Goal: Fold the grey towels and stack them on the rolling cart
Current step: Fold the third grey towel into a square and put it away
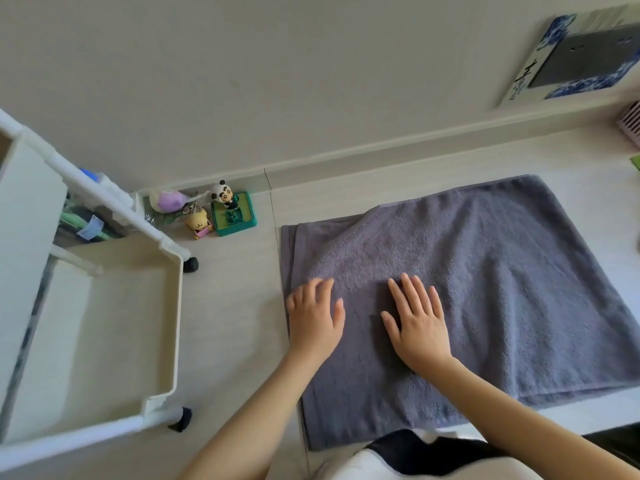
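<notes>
floor point(235, 306) pale. grey towel point(502, 289) lies folded on floor, right of cart point(166, 327). cart tray white, near towel, not touching. left hand point(313, 318) and right hand point(417, 323) flat on towel, fingers straight and spread, pressing. small toys point(221, 211) by wall.

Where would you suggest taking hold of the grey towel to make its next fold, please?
Probably at the two right-hand corners of the grey towel, coming from its right edge. It lies flat on the floor, already doubled, with the left hand and right hand pressing flat near its left end, so the free right side could be lifted over toward them.
</notes>
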